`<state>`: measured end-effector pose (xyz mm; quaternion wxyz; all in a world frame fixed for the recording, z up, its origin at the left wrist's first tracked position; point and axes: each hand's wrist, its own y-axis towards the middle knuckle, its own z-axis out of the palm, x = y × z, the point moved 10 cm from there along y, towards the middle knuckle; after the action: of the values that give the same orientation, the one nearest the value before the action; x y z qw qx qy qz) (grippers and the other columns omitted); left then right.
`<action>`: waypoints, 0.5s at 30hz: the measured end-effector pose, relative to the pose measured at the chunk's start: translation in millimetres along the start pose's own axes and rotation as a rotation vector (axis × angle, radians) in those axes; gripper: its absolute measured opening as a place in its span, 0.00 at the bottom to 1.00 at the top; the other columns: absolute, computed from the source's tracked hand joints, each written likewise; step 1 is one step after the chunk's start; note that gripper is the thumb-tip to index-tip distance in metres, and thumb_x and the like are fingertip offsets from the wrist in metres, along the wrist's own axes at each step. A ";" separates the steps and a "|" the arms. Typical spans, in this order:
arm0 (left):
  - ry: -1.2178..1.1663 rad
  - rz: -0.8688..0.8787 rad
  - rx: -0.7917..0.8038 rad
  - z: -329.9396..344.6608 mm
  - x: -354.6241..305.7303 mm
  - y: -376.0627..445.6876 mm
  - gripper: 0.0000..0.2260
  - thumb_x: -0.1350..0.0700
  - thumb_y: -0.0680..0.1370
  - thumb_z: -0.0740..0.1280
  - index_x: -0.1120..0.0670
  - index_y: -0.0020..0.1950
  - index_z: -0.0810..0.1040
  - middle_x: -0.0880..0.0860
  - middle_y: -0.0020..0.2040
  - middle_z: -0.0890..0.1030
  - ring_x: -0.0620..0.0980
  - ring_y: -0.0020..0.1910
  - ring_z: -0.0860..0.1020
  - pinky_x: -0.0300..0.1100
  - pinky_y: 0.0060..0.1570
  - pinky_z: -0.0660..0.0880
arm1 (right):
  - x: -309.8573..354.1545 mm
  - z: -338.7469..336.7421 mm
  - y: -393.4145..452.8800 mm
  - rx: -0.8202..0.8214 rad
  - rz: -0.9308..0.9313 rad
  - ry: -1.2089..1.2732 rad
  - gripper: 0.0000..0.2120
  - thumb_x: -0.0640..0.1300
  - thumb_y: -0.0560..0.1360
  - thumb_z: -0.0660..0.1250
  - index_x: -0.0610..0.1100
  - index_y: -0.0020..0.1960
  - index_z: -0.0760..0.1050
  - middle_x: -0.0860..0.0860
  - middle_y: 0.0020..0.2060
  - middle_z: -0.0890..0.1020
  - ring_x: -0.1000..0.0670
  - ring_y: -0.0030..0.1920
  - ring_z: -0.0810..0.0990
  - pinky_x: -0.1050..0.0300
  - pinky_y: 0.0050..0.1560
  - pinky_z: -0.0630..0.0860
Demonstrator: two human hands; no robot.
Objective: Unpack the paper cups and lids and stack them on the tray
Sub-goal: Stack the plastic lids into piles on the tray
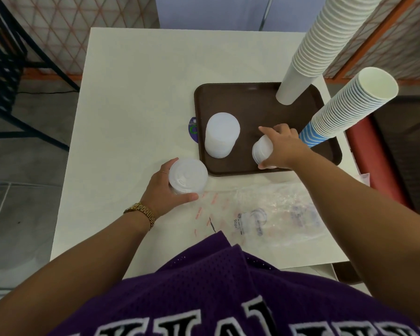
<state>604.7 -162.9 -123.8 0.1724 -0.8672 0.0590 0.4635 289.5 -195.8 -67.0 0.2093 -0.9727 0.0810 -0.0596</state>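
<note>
Two lid stacks sit gripped inside curled fingers: left hand [166,187] off-tray, right hand [280,147] over tray [240,103].

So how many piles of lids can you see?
3: one lid pile stands on the tray, the right hand holds one there, the left hand holds one off it.

two tall cup stacks [313,44] [349,107] and two lid stacks [221,134] [261,151] stand on the brown tray [252,103]; a third lid stack [187,177] sits off it.
</note>
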 end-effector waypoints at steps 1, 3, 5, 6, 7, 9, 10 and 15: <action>0.002 0.000 0.002 0.3 0.7 0.4 0.48 0.47 0.59 0.83 0.52 0.74 0.63 0.48 0.69 0.70 0.48 0.66 0.70 0.47 0.67 0.69 | 0.6 3.1 3.2 0.024 0.004 -0.001 0.49 0.57 0.64 0.79 0.58 0.77 0.55 0.47 0.74 0.58 0.40 0.72 0.59 0.39 0.67 0.68; 0.004 -0.002 0.005 0.6 1.6 0.6 0.49 0.46 0.59 0.83 0.52 0.74 0.63 0.49 0.69 0.70 0.49 0.66 0.70 0.48 0.67 0.70 | 2.1 8.7 8.0 0.061 0.009 -0.011 0.46 0.56 0.64 0.79 0.58 0.75 0.58 0.47 0.73 0.59 0.39 0.72 0.59 0.39 0.66 0.69; 0.002 -0.003 0.004 0.5 1.7 0.3 0.49 0.46 0.59 0.83 0.51 0.74 0.62 0.49 0.69 0.70 0.49 0.66 0.70 0.48 0.67 0.70 | 3.3 11.9 10.3 0.065 0.012 -0.052 0.42 0.55 0.64 0.79 0.57 0.72 0.61 0.46 0.70 0.61 0.40 0.70 0.61 0.40 0.64 0.71; 0.001 -0.003 0.002 0.4 1.2 0.1 0.49 0.46 0.59 0.83 0.51 0.74 0.62 0.49 0.69 0.70 0.49 0.66 0.70 0.47 0.67 0.69 | 3.9 13.0 10.5 0.059 0.012 -0.071 0.41 0.54 0.64 0.79 0.57 0.71 0.61 0.46 0.70 0.62 0.40 0.69 0.62 0.40 0.63 0.72; 0.001 -0.001 -0.001 0.1 0.5 -0.1 0.49 0.46 0.59 0.83 0.51 0.74 0.62 0.49 0.69 0.70 0.49 0.66 0.69 0.47 0.67 0.69 | 4.7 13.7 10.7 0.052 0.012 -0.084 0.40 0.54 0.65 0.78 0.56 0.71 0.62 0.46 0.69 0.62 0.40 0.69 0.62 0.40 0.63 0.72; 0.000 0.004 -0.007 0.0 -1.9 -0.6 0.49 0.48 0.59 0.83 0.52 0.74 0.62 0.50 0.69 0.70 0.49 0.66 0.69 0.45 0.67 0.68 | 5.1 14.8 10.9 0.045 0.013 -0.091 0.40 0.54 0.65 0.78 0.56 0.71 0.62 0.46 0.69 0.63 0.40 0.68 0.63 0.41 0.63 0.72; -0.002 0.007 -0.009 0.0 -3.0 -0.8 0.49 0.48 0.59 0.83 0.52 0.74 0.62 0.50 0.69 0.70 0.48 0.66 0.69 0.45 0.67 0.68 | 4.9 15.0 10.9 0.048 0.015 -0.088 0.41 0.55 0.65 0.78 0.56 0.72 0.61 0.46 0.70 0.63 0.40 0.69 0.63 0.40 0.63 0.72; 0.003 0.002 -0.005 0.3 -3.2 -2.4 0.49 0.47 0.60 0.83 0.52 0.75 0.61 0.50 0.69 0.70 0.48 0.66 0.69 0.47 0.68 0.69 | 8.0 8.0 1.9 0.034 0.021 -0.037 0.51 0.60 0.64 0.78 0.58 0.77 0.51 0.46 0.77 0.55 0.39 0.76 0.53 0.34 0.73 0.58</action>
<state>603.3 -160.7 -120.7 0.1695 -0.8682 0.0591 0.4627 298.3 -195.9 -74.4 0.2281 -0.9689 0.0866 -0.0410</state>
